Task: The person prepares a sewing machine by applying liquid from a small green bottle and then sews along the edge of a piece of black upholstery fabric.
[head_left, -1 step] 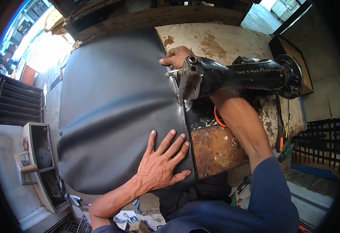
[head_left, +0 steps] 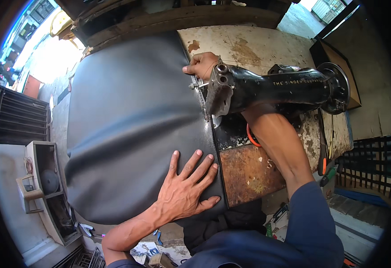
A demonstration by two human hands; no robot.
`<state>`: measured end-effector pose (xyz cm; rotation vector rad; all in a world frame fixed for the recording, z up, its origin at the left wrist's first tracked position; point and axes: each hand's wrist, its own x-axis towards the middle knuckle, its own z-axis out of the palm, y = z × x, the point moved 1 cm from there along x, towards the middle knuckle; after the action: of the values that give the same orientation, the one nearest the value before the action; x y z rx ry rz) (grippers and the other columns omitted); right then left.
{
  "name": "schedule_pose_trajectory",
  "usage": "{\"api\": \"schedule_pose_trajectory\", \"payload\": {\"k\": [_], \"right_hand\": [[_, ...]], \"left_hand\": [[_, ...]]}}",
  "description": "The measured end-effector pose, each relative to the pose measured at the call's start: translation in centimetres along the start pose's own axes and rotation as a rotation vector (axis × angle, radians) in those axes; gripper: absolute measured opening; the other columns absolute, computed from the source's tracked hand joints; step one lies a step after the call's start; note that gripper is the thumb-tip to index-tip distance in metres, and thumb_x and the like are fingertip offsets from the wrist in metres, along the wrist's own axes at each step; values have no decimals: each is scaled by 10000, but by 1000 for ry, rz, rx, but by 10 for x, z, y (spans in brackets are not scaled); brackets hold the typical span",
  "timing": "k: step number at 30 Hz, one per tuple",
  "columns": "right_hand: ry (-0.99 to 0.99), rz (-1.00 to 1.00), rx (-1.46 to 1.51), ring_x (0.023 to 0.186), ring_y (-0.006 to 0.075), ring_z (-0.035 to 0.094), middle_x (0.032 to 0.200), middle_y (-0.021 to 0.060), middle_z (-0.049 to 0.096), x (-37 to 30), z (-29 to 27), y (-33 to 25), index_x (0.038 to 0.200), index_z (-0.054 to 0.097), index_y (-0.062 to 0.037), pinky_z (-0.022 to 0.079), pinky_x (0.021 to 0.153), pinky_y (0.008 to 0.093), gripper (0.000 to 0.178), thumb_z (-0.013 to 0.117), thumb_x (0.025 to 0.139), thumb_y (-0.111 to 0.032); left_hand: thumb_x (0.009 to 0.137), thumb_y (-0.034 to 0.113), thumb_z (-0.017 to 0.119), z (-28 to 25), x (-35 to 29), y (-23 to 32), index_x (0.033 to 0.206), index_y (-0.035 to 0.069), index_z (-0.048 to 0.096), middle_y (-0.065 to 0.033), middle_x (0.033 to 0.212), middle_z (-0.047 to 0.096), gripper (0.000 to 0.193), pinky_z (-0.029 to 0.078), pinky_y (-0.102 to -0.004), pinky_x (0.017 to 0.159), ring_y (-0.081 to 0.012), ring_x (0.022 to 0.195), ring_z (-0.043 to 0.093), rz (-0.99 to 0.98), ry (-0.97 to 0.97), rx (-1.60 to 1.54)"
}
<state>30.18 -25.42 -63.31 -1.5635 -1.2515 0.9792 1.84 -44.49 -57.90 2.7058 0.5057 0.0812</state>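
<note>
A large black leather-like sheet (head_left: 128, 85) lies across the bench, with a soft fold running over its middle. My left hand (head_left: 186, 187) rests flat on its near right part, fingers spread. Along the sheet's right edge stands a black sewing machine (head_left: 267, 87), its needle end over the seam. My right forearm passes beneath the machine's arm, and my right hand (head_left: 203, 65) is beyond the needle end. Its fingers are curled at the sheet's edge, closed on it, with a fingertip on top; the underside of this grip is hidden.
The worn wooden bench top (head_left: 249, 174) shows right of the sheet. Orange-handled scissors (head_left: 253, 136) lie partly hidden under my right forearm. A green-handled tool (head_left: 328, 175) sits at the right edge. An open drawer unit (head_left: 48, 178) stands at the left.
</note>
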Motion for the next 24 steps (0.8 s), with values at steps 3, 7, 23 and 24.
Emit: {"api": "schedule_pose_trajectory", "payload": {"k": [3, 7, 23, 24], "right_hand": [[63, 37, -267, 531, 113, 617, 626, 31, 644, 4, 9, -10, 768, 697, -48, 485, 539, 302, 294, 826, 854, -299], [109, 121, -286, 481, 125, 612, 599, 36, 631, 4, 10, -24, 786, 694, -45, 494, 520, 317, 277, 796, 875, -287], [185, 120, -154, 477, 161, 659, 594, 70, 651, 36, 13, -27, 768, 675, -10, 513, 468, 324, 249, 779, 893, -198], [184, 136, -129, 474, 161, 658, 597, 71, 654, 36, 13, -28, 763, 673, -13, 511, 464, 323, 247, 778, 894, -194]], "left_hand": [[876, 606, 665, -3, 1, -3, 1450, 96, 564, -109, 1557, 479, 774, 142, -684, 1223, -320, 1525, 322, -11, -13, -12], [862, 603, 683, -5, 8, -10, 1437, 92, 576, -109, 1558, 479, 777, 140, -695, 1217, -320, 1523, 324, -11, -19, -9], [830, 620, 713, -10, 36, -37, 1439, 63, 570, -139, 1558, 473, 837, 108, -711, 1211, -374, 1480, 374, 15, -27, 36], [828, 619, 716, -11, 38, -38, 1439, 61, 570, -142, 1552, 477, 840, 111, -713, 1210, -378, 1464, 395, 13, -24, 37]]}}
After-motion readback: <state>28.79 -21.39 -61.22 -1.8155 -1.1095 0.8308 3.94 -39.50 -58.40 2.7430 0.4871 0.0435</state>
